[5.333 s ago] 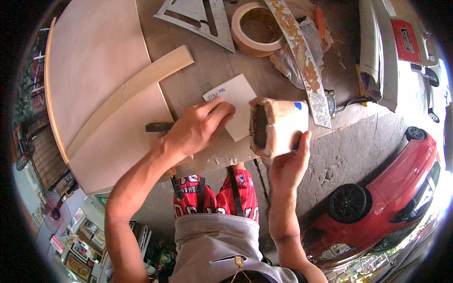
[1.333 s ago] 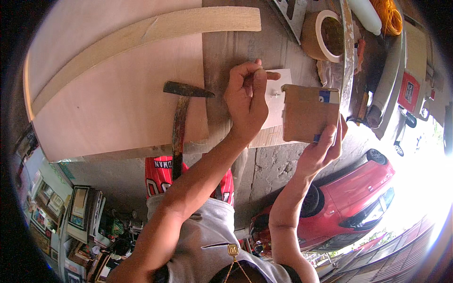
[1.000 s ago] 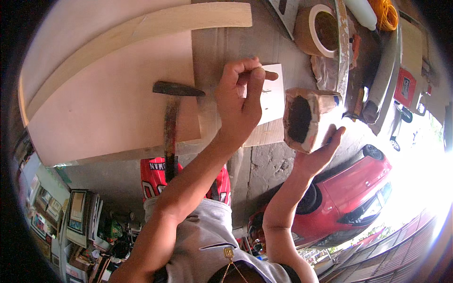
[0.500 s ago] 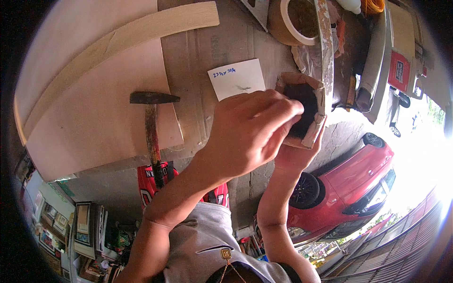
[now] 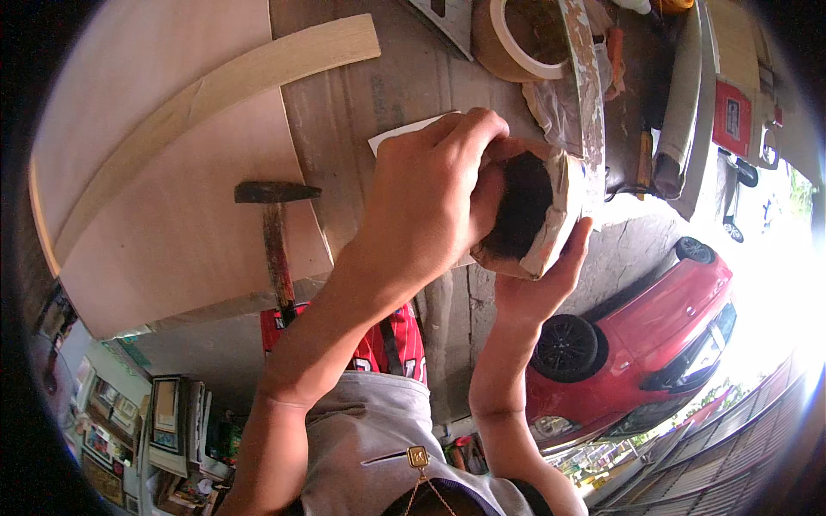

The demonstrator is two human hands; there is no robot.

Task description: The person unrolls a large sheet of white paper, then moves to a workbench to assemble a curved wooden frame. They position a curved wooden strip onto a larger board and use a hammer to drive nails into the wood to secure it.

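A small, worn cardboard box (image 5: 561,211) with a dark inside is held up, its open mouth tilted toward me. My right hand (image 5: 542,288) grips it from below and the right, fingers along its outer wall. My left hand (image 5: 430,185) is closed at the box's left side, its thumb at the opening and its other fingers bent near the far rim. What lies inside is too dark to make out. Behind my left hand, a white paper (image 5: 383,142) shows only at its edge. Left of the hands, a hammer (image 5: 277,192) rests with its handle toward me.
A plywood sheet (image 5: 198,215) lies at the left with a curved wooden strip (image 5: 232,82) across it. A tape roll (image 5: 499,43), a metal square (image 5: 447,21) and a paint-flecked strip (image 5: 585,95) are at the far side. A red car (image 5: 637,335) stands at the right.
The box has moved slightly left and toward me and tilted more. My left hand has gone from a pinch over its opening to its left side, covering more of the paper.
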